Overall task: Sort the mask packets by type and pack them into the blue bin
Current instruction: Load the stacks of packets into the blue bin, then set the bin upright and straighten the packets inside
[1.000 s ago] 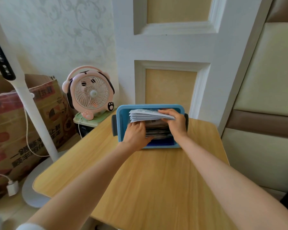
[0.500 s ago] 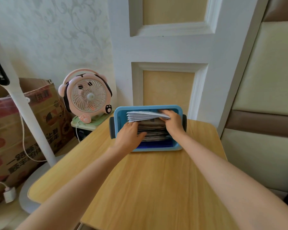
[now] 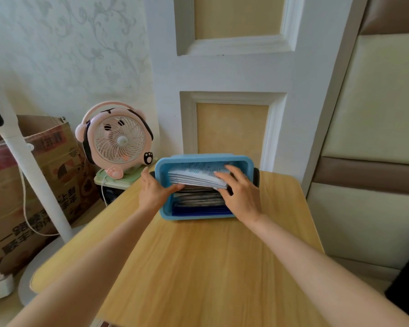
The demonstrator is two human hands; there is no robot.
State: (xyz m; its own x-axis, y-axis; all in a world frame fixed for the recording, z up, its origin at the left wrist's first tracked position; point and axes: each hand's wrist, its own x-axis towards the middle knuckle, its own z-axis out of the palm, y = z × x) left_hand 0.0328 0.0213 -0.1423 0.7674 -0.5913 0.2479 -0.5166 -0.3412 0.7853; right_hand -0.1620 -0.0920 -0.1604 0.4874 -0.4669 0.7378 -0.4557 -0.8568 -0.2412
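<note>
two hands reach into the blue bin (image 3: 200, 157), which sits at the 12 o'clock edge of the table (image 3: 198, 267). the left hand (image 3: 155, 193), fingers straight, touches the white packets (image 3: 194, 173) from 9 o'clock; the right hand (image 3: 242, 197) lies spread flat on them at 3 o'clock, above darker packets (image 3: 198, 199).

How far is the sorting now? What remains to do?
Done: dark blue packets and grey packets sit grouped in the blue bin. In hand: the left hand and right hand touch the white packets at its back. Left: probably only seating that stack; no packets show on the table.
</note>
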